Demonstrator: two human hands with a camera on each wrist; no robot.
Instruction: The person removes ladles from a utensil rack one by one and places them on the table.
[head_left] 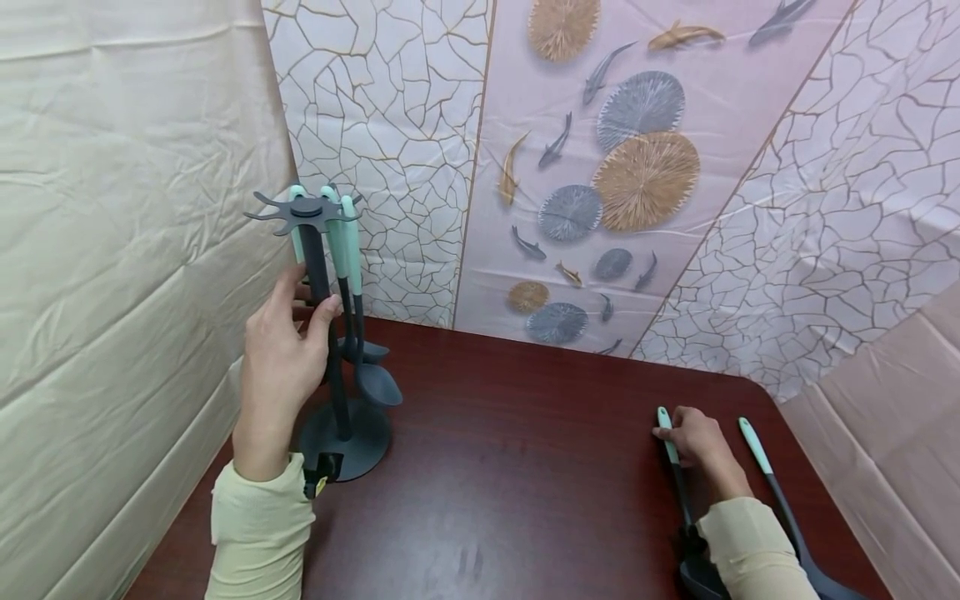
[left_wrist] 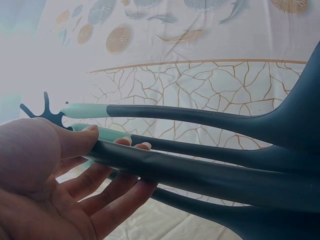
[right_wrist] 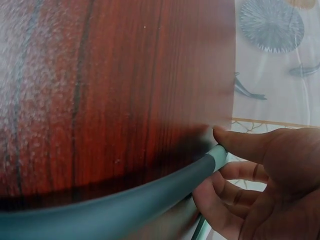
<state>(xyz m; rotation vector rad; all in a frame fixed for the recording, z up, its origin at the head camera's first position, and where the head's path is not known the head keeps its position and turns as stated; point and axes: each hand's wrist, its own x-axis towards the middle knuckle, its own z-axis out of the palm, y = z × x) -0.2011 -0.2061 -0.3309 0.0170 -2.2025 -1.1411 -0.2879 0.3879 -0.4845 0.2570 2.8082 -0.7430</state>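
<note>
On the left of the head view stands a dark utensil stand (head_left: 341, 408) with a round base and a hooked top. My left hand (head_left: 285, 354) grips its pole, thumb on one side and fingers behind. Several mint-handled utensils hang from the hooks, among them a spoon (head_left: 378, 385); their handles are close to my fingers in the left wrist view. Far to the right, my right hand (head_left: 701, 442) pinches the mint handle (right_wrist: 218, 157) of a dark kitchen utensil (head_left: 678, 492) between thumb and fingers. The sleeve partly covers that utensil's head, so its kind is unclear.
A second mint-handled utensil (head_left: 783, 504) lies right of my right forearm, its head cut off by the frame. Dark red wooden table (head_left: 510, 467) spans between the hands. Patterned cloth (head_left: 390, 150) hangs behind, with plain cloth (head_left: 112, 250) along the left side.
</note>
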